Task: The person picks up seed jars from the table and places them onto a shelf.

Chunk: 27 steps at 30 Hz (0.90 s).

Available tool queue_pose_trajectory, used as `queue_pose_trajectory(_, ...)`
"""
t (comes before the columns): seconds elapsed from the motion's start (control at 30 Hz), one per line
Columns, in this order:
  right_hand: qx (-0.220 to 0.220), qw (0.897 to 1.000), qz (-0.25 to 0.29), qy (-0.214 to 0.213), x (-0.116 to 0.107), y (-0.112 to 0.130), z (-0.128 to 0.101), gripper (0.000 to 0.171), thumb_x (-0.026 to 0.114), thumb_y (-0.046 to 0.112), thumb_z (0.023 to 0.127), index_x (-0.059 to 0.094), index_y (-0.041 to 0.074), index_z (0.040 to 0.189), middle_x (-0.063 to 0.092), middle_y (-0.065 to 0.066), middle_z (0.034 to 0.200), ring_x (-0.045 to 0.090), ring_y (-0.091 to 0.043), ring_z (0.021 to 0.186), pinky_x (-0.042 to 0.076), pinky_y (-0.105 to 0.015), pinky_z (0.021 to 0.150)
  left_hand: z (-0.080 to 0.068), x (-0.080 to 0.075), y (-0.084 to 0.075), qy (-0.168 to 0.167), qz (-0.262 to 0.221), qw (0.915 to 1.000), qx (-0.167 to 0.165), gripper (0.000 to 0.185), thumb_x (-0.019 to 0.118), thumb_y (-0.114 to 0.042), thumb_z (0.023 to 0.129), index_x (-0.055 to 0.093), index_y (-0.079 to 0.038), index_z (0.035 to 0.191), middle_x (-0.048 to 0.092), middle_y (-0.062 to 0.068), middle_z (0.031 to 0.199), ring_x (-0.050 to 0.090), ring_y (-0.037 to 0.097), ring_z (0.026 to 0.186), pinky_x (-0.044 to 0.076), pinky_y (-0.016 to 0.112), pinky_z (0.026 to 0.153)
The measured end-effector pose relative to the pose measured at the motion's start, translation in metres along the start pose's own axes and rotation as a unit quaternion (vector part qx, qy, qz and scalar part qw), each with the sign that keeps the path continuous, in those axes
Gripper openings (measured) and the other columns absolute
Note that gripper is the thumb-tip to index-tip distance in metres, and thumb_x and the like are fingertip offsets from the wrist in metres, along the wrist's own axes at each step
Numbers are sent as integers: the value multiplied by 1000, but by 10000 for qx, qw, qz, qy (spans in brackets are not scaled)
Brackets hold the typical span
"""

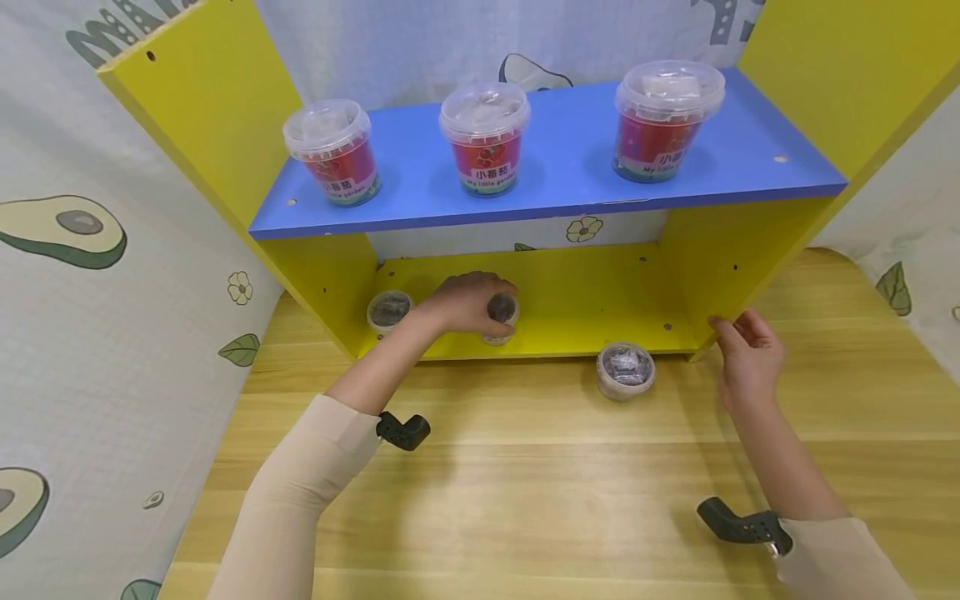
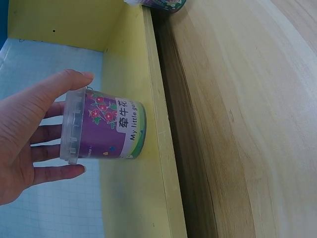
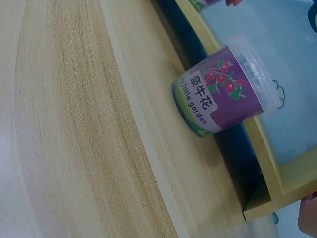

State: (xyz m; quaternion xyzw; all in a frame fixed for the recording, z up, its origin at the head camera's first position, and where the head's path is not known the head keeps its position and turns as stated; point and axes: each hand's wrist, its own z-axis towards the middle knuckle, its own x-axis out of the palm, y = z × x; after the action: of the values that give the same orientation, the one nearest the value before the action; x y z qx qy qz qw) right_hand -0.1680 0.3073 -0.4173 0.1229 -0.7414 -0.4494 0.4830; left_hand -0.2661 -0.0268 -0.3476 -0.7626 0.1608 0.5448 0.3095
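My left hand reaches onto the yellow lower shelf and holds a small purple plastic cup by its clear lid. Thumb and fingers sit around the lid's rim in the left wrist view, and the cup stands upright on the board. At the shelf unit's lower right corner, my right hand grips the front edge of the yellow side panel. Only a bit of that hand shows in the right wrist view. A matching purple cup stands on the table just before the lower shelf, left of the right hand.
Another lidded cup stands at the lower shelf's left end. Three red-labelled lidded cups, among them the middle one, stand spaced along the blue upper shelf. The unit rests on a wooden table before a patterned cloth.
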Motion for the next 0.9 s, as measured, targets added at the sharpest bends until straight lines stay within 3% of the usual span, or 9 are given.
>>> queue_pose_trajectory(0.53, -95, 9999, -81, -93, 1, 0, 0, 30, 60, -21, 74, 71, -2, 94, 65, -6, 85, 60, -12, 79, 53, -18, 66, -1, -2, 0, -53, 19, 10000, 3, 63, 67, -47, 78, 49, -23, 133, 49, 0, 130, 48, 19, 111, 43, 41, 88)
queue_pose_trajectory(0.9, -83, 9998, -5, -194, 2, -2, 2, 30, 58, -23, 74, 70, -2, 92, 65, -7, 84, 62, -13, 77, 52, -18, 64, -1, -7, -3, -289, 486, 9981, 229, 62, 64, -48, 79, 49, -23, 134, 46, -1, 135, 39, 21, 126, 42, 45, 90)
